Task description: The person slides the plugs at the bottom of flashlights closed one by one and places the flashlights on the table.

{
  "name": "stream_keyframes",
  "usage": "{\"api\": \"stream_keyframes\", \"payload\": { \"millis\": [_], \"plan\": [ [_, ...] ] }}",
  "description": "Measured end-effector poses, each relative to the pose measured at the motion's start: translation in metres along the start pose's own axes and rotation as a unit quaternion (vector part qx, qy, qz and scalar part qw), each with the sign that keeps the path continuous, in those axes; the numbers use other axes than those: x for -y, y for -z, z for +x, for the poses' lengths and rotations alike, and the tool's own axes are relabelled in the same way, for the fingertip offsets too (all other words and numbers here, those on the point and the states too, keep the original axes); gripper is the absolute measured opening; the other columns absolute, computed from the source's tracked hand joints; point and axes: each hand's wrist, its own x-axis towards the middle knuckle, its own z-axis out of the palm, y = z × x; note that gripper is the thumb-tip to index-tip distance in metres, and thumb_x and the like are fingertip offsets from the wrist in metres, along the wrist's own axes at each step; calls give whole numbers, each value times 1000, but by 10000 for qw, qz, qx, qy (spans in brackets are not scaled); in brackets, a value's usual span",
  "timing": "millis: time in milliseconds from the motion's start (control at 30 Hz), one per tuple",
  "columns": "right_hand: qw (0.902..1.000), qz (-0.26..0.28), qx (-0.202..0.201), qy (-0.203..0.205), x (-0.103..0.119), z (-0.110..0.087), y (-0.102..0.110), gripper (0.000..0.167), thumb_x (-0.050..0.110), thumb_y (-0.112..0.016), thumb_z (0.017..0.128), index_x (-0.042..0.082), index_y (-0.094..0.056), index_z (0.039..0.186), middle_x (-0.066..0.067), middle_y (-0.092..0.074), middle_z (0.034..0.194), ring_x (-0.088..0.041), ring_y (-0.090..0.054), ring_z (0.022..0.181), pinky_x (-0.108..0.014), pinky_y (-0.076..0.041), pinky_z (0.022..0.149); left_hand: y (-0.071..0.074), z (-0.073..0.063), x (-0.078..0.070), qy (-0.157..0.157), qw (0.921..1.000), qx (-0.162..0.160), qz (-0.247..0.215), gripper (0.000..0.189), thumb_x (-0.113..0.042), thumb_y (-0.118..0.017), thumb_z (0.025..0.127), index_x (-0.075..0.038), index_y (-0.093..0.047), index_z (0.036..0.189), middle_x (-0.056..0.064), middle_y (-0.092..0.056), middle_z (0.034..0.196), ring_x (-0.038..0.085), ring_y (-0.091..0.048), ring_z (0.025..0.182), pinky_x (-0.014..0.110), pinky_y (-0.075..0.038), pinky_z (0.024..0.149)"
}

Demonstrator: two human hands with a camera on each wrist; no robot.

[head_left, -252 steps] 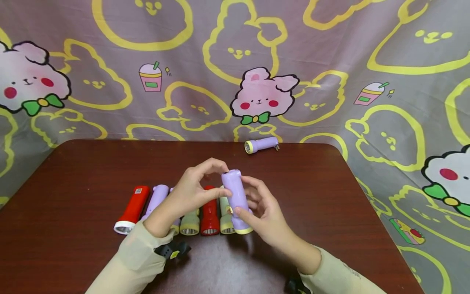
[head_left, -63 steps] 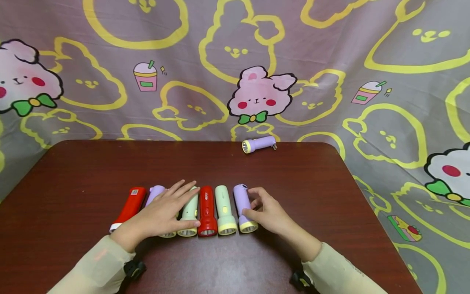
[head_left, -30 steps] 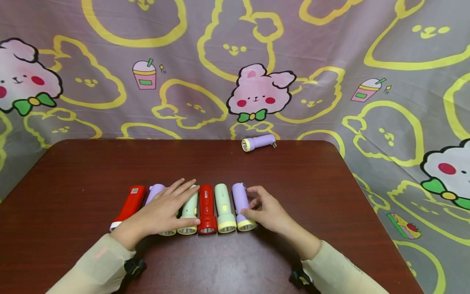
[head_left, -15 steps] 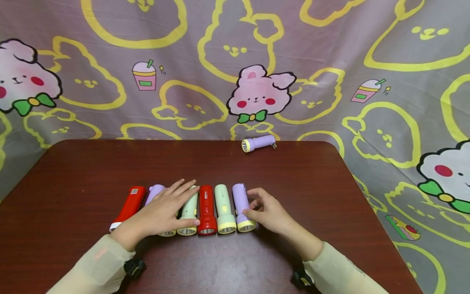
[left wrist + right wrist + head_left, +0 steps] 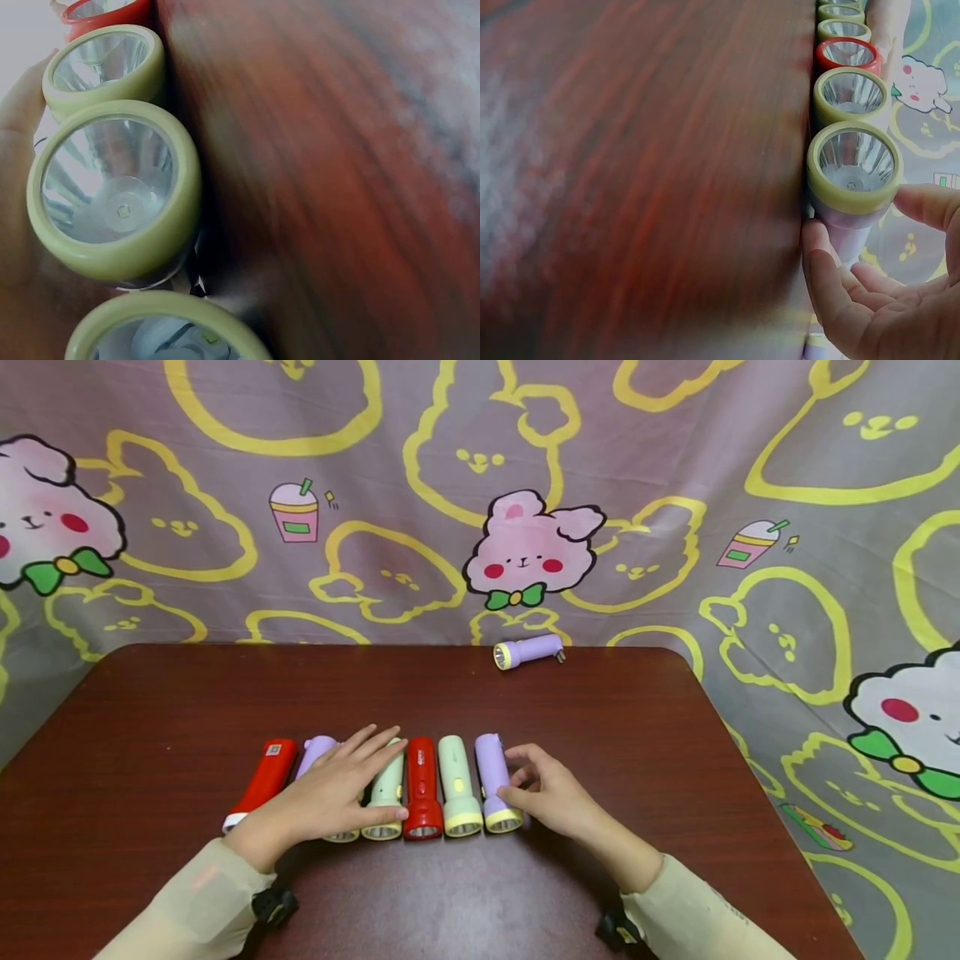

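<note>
Several flashlights lie side by side in a row, lenses toward me. My left hand (image 5: 330,793) lies spread over its left part, fingers straight, thumb tip at the front of the middle red flashlight (image 5: 422,777). It covers most of one purple flashlight and partly hides another purple one (image 5: 313,756) and a pale green one (image 5: 387,789). At the right end, my right hand (image 5: 551,789) touches a purple flashlight (image 5: 491,768) with relaxed fingers. In the right wrist view the thumb (image 5: 926,204) meets its yellow rim (image 5: 855,199); the fingers rest along its side.
Another pale green flashlight (image 5: 457,777) lies between the middle red one and the right-end purple one. A red flashlight with a white rim (image 5: 268,777) ends the row at left. One more purple flashlight (image 5: 528,650), plug prongs out, lies at the table's (image 5: 375,689) back edge, before a patterned curtain (image 5: 420,410).
Earlier, both hands held a purple flashlight above the row. It now lies at the right end, and my left hand has moved left onto the row. Over the last two seconds both hands stay still.
</note>
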Motion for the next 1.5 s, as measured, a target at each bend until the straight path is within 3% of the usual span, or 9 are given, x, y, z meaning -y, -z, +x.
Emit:
{"api": "stream_keyframes", "payload": {
  "millis": [833, 1167, 1500],
  "plan": [
    [9999, -60, -70, -113, -5, 3, 8, 41, 10, -67, 91, -2, -54, 127, -16, -66, 95, -18, -64, 71, -28, -50, 60, 2, -1, -1, -36, 10000, -16, 39, 94, -72, -61, 83, -18, -36, 155, 5, -28, 164, 38, -19, 152, 70, -26, 111],
    [9998, -137, -176, -13, -12, 3, 25, 40, 11, -66, 92, -3, -54, 127, -15, -69, 98, -20, -66, 74, -30, -51, 62, 1, -1, 0, -41, 10000, 2, 28, 95, -74, -59, 83, -18, -35, 155, 5, -28, 164, 38, -19, 152, 70, -26, 112],
    [9963, -564, -648, 38, -20, 20, 52, 38, 12, -66, 93, -5, -56, 125, -16, -69, 92, -24, -65, 70, -28, -47, 60, 0, -1, -1, -52, 10000, -3, 26, 94, -73, -60, 83, -18, -35, 155, 5, -28, 164, 37, -19, 152, 69, -26, 112]
  ]
}}
